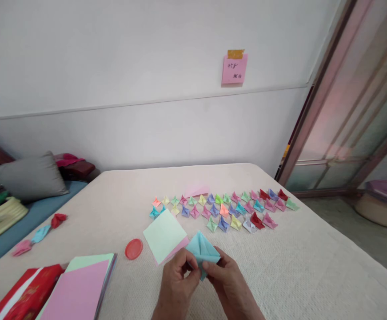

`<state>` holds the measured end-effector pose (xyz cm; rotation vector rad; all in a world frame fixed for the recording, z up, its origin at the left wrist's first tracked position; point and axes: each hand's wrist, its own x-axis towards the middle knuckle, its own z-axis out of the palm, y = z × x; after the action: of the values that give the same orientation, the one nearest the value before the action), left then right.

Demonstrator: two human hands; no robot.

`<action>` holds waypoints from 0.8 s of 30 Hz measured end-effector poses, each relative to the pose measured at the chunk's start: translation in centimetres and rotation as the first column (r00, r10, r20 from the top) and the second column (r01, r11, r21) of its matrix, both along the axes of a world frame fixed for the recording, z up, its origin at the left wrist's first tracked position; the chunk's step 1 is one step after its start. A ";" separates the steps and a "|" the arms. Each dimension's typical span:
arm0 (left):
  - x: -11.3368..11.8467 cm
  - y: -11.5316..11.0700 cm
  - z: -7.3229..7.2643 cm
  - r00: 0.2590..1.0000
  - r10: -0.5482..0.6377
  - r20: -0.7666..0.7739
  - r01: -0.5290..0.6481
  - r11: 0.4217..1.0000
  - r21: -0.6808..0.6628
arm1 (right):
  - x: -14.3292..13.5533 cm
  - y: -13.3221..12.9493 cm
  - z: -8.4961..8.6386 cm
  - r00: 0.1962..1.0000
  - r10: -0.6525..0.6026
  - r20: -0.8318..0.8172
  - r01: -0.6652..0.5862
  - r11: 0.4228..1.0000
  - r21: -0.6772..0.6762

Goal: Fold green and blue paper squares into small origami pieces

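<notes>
Between my two hands, above the near part of the table, is a light blue sheet of origami paper, partly folded into a pointed shape with creases. My left hand pinches its lower left edge between thumb and fingers. On the other side my right hand grips the lower right part, its thumb pressed on the front and its fingers behind. Just left of the folded paper lie a pale green square sheet and a pink sheet partly under it. Several small folded paper boats in many colours stand in rows beyond my hands.
A red round lid lies left of the sheets. At the near left are a stack of coloured paper and a red packet. Folded pieces, including a red one, lie at the left edge. A pink note hangs on the wall.
</notes>
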<state>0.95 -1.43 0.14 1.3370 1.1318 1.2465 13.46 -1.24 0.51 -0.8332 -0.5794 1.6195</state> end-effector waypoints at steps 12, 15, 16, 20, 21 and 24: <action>0.2 0.1 0.1 1.000 0.015 0.007 -0.015 0.998 -0.054 | 0.8 -0.1 -0.5 0.994 -0.093 0.057 0.092 0.996 0.023; 0.1 0.2 0.2 1.000 0.004 0.031 -0.001 0.997 -0.080 | 0.8 -0.2 -0.6 0.994 -0.084 0.070 0.081 0.995 0.051; 0.1 0.2 0.1 0.999 0.005 0.042 -0.002 0.997 -0.081 | 0.8 -0.2 -0.6 0.994 -0.087 0.062 0.084 0.995 0.050; 0.2 0.4 -0.1 0.997 0.018 0.075 -0.012 0.997 -0.077 | 0.8 -0.1 -0.7 0.991 -0.129 -0.035 0.129 0.991 0.015; 0.1 0.4 -0.2 0.997 0.017 0.080 -0.011 0.997 -0.080 | 0.7 -0.1 -0.7 0.989 -0.130 -0.069 0.131 0.991 0.012; 0.1 0.4 -0.5 0.997 0.009 0.080 -0.003 0.997 -0.075 | 0.5 -0.1 -0.6 0.991 -0.043 -0.128 0.048 0.998 0.034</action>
<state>1.00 -1.01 -0.33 1.2179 1.1161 1.2394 13.99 -1.35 -0.07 -0.7053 -0.4957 1.6025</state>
